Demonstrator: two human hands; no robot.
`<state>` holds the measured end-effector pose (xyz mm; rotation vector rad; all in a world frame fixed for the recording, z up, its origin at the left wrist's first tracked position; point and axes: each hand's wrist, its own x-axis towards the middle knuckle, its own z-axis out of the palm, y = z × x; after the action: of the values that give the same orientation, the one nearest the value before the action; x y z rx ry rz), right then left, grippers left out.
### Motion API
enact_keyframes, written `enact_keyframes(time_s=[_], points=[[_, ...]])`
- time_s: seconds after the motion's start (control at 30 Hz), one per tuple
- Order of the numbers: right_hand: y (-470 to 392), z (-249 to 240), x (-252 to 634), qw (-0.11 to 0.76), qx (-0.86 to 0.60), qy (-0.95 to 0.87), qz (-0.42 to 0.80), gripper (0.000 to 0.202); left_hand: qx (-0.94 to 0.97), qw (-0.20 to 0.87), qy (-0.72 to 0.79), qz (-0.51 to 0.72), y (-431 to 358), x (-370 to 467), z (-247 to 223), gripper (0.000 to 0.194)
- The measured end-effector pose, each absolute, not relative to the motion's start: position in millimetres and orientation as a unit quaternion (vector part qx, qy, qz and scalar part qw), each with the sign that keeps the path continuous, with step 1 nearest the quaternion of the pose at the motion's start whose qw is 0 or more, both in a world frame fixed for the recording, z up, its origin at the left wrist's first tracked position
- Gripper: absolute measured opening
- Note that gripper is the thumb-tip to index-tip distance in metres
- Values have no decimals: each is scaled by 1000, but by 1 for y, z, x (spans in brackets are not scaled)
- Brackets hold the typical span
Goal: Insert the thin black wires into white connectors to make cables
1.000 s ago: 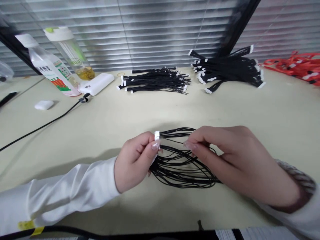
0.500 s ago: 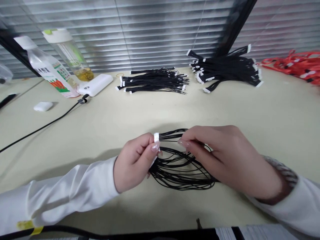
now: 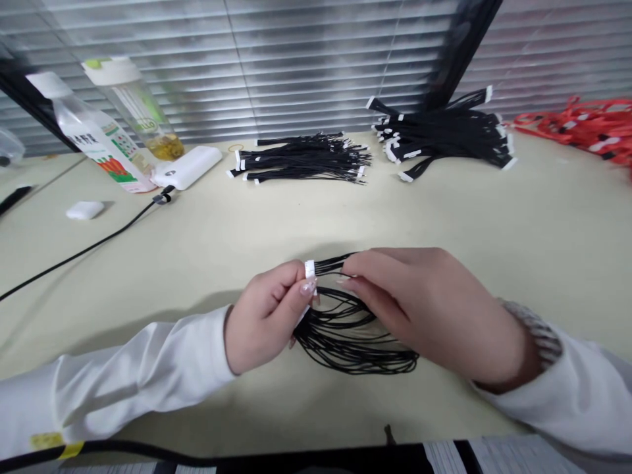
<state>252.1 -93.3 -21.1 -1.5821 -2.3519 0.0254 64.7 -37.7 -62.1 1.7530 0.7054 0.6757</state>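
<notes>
Between thumb and fingers, my left hand [image 3: 269, 316] pinches a white connector [image 3: 310, 269] at the end of a looped bundle of thin black wires [image 3: 360, 342]. The wires run rightward from the connector and curve round below my right hand [image 3: 429, 309]. My right hand is closed, its thumb and index fingertips pinching a single black wire just right of the connector. Its other fingers are hidden behind the hand.
Black cables with white ends [image 3: 301, 159] lie at the back, beside a larger black cable pile [image 3: 444, 135] and red cables [image 3: 587, 130]. At the left stand two bottles [image 3: 111, 155], [image 3: 148, 118], near a white power bank [image 3: 190, 168] and a small white case [image 3: 85, 210].
My right hand has moved left along the wires, closer to the white connector. My left hand stays nearly in place, keeping its hold.
</notes>
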Motion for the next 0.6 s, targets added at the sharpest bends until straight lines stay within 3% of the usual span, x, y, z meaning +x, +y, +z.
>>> enact_keyframes(time_s=[0.1, 0.3, 0.43, 0.53, 0.6], points=[[-93, -22, 249, 90, -534, -838, -69, 15, 739, 539, 291, 281, -38, 65, -63, 31], [-76, -21, 248, 61, -480, -859, -166, 17, 729, 538, 296, 302, -35, 67, -64, 30], [-69, -11, 255, 145, -466, -851, -195, 11, 699, 525, 319, 367, -28, 71, -68, 31], [-70, -1, 257, 215, -510, -823, -131, 23, 676, 498, 343, 421, -19, 75, -72, 32], [-68, 4, 254, 187, -519, -834, -12, 33, 682, 459, 356, 444, -13, 77, -73, 33]])
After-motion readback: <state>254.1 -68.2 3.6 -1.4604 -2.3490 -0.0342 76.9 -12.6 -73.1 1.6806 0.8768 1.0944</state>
